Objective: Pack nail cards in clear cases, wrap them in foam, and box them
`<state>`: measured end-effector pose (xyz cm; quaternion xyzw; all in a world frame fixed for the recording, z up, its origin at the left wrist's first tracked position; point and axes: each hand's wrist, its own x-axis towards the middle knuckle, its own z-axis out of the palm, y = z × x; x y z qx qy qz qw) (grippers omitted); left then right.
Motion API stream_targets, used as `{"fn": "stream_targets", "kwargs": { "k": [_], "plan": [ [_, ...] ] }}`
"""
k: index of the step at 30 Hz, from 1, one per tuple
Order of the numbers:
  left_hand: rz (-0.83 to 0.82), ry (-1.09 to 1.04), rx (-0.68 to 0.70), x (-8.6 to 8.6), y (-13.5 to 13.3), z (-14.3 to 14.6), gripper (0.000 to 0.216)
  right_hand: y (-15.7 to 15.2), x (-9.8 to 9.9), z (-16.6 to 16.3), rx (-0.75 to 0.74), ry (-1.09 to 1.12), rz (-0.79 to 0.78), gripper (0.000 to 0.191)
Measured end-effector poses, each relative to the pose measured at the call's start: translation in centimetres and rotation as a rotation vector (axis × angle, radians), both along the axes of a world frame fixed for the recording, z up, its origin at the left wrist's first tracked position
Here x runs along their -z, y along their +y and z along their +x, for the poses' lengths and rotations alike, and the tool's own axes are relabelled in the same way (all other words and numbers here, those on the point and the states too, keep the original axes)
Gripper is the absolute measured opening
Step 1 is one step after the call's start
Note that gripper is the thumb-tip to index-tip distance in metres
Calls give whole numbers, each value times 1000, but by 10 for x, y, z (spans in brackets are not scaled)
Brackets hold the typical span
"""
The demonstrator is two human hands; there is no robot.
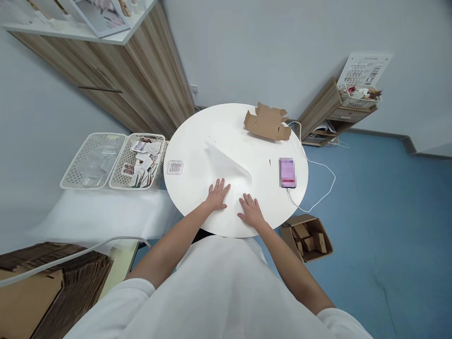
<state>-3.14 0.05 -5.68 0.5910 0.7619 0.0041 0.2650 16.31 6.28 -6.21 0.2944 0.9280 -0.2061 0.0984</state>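
Note:
A thin white sheet, like paper or tissue, [228, 162] lies on a white round table [190, 136], its far edge lifted in a curl. My left hand [216, 197] rests flat at the sheet's near side with fingers spread. To its right, my right hand [252, 212] is also laid down flat, fingers apart, and holds nothing. White on white hides the sheet's near edges, so I cannot tell how far it reaches under my palms. An unfolded brown cardboard box [267, 123] lies at the table's back right. At the left edge sits a small clear plastic case [175, 167].
A device with a blurred pink screen [287, 173] lies on the right, with a white cable [334, 179] looping off the table. Two baskets, one with clear packaging [95, 162] and one with packets [144, 162], stand left. A cardboard bin [294, 221] is below right.

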Motion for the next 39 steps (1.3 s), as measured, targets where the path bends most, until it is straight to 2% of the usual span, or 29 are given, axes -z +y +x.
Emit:
{"fn": "stream_targets", "kwargs": {
  "k": [2,5,9,16,31,36,39],
  "plan": [
    [30,21,-69,0,-14,6,84,12,2,-3,6,-27,-3,59],
    [35,22,-96,2,-39,20,73,24,3,-8,10,-26,-4,59],
    [13,27,-136,5,-61,36,65,24,4,-7,10,1,27,59],
    [1,66,-182,2,-68,32,66,8,7,3,11,19,69,57],
    [-7,37,-125,5,-74,29,67,8,8,7,30,-23,59,57],
    [107,-50,-128,1,-85,11,64,4,0,1,66,59,84,54],
    [214,-100,-295,-4,-94,-26,62,2,-11,-24,126,209,64,52]
  ]
}}
